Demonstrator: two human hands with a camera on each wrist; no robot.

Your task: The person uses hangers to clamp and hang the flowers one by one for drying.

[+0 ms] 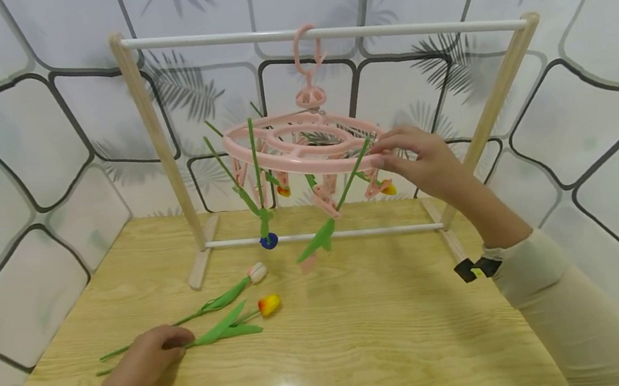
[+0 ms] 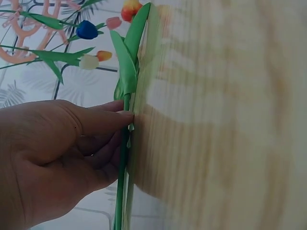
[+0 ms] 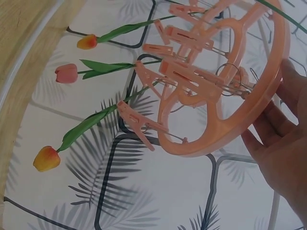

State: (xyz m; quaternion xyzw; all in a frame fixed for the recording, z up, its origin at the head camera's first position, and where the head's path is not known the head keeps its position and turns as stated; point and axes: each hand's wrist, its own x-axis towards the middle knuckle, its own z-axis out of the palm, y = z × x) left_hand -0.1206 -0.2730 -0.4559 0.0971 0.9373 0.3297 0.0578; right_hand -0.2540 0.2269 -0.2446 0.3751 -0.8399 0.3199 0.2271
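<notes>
My left hand [image 1: 152, 354] pinches the green stem of a yellow-and-red artificial tulip [image 1: 269, 305] at the table surface; in the left wrist view, thumb and fingertips meet on the stem below its leaves [image 2: 128, 67]. Just behind it lies a pale pink-and-white tulip [image 1: 257, 272]. With thumb and fingers, my right hand [image 1: 427, 159] grips the right edge of a round pink clip hanger [image 1: 306, 166]. Tulips hang head down from its clips, among them a blue one [image 1: 269, 241] and a pink one [image 1: 309, 264]. The right wrist view shows clips [image 3: 189, 79] holding orange-yellow tulips [image 3: 46, 159].
The hanger's hook [image 1: 300, 52] loops over the white top bar [image 1: 411, 28] of a stand with wooden legs [image 1: 157, 134]. A lower white bar [image 1: 395, 229] joins the legs just above the wooden table [image 1: 374, 339]. Patterned cloth [image 1: 20, 151] encloses the back and sides.
</notes>
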